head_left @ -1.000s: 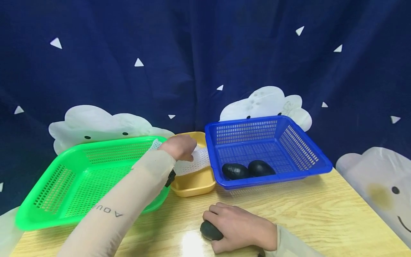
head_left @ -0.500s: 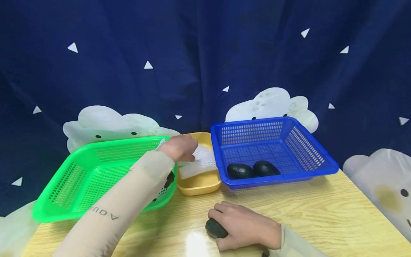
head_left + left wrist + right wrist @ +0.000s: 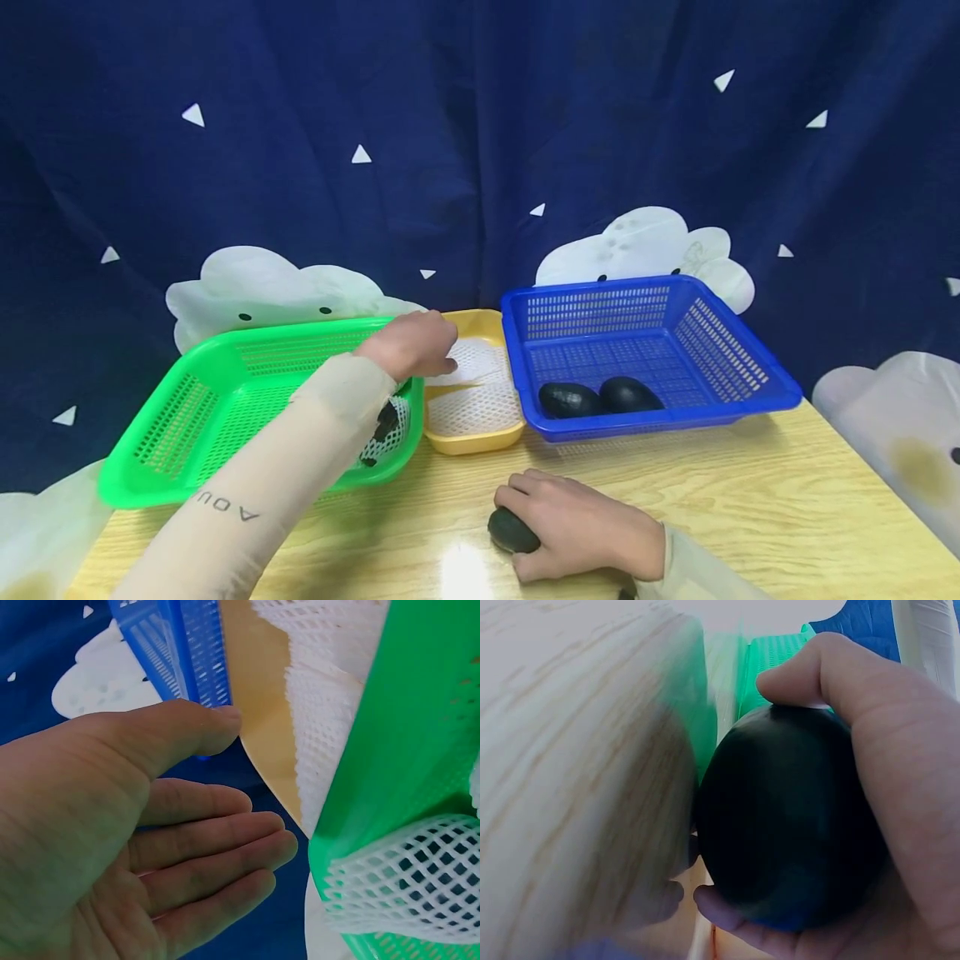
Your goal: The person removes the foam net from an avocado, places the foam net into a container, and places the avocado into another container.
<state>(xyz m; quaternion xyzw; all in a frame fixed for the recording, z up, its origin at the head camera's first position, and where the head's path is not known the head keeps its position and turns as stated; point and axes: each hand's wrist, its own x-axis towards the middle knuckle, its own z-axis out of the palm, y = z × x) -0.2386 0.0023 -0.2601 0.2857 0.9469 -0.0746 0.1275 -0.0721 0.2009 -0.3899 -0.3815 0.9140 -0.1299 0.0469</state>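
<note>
In the head view my left hand (image 3: 416, 343) hovers over the touching edges of the green basket and the yellow tray (image 3: 474, 444). White foam net sleeves (image 3: 480, 408) lie in that tray. The left wrist view shows the fingers (image 3: 217, 859) relaxed, with nothing in them. Close by, a foam net sleeve (image 3: 442, 874) with something dark inside lies in the green basket (image 3: 375, 772). My right hand (image 3: 581, 529) grips a dark avocado (image 3: 512, 531) low at the front of the table, thumb on one side and fingers curled round the other.
Two more dark avocados (image 3: 570, 400) lie in the blue basket (image 3: 660, 414) at the right, beside the yellow tray. The green basket (image 3: 150, 492) takes up the left side. A dark blue curtain (image 3: 480, 150) hangs behind the wooden table (image 3: 720, 492).
A foam net sleeve under my left hand has dropped flat into the yellow tray, and the hand has drawn slightly left of it. My right hand keeps its hold on the avocado.
</note>
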